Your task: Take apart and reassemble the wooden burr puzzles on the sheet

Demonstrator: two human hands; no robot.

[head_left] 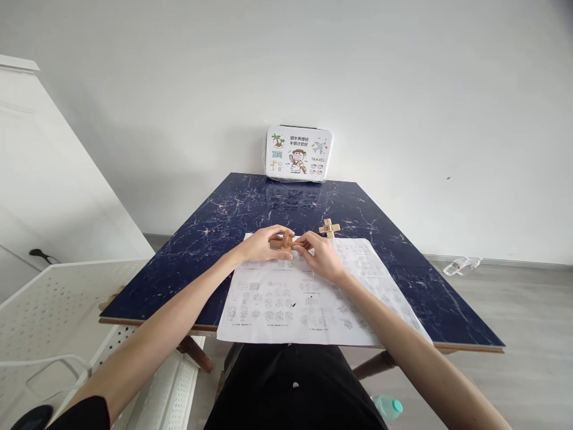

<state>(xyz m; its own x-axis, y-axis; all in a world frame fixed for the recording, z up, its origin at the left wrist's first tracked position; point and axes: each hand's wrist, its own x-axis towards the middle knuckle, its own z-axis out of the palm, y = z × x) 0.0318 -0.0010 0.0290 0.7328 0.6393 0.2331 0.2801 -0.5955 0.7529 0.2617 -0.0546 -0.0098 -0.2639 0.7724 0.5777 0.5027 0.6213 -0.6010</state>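
Note:
My left hand (267,243) is closed around a wooden interlocking puzzle (286,241), held just above the far edge of a printed paper sheet (268,298). From the other side, my right hand (319,253) pinches a wooden puzzle piece that meets the puzzle; whether it is joined to it or loose cannot be made out. Fingers cover part of the wood. Beyond my right hand, a second wooden puzzle (329,228) shaped like a cross rests at the sheet's far edge. Diagrams of puzzle shapes fill the sheet.
A dark blue marbled table (201,239) carries all this. At its far end a white cartoon case (299,153) leans against the wall. White perforated shelving (54,316) stands at the left. A bottle with a teal cap (388,407) and a clear plastic bottle (462,266) are on the floor.

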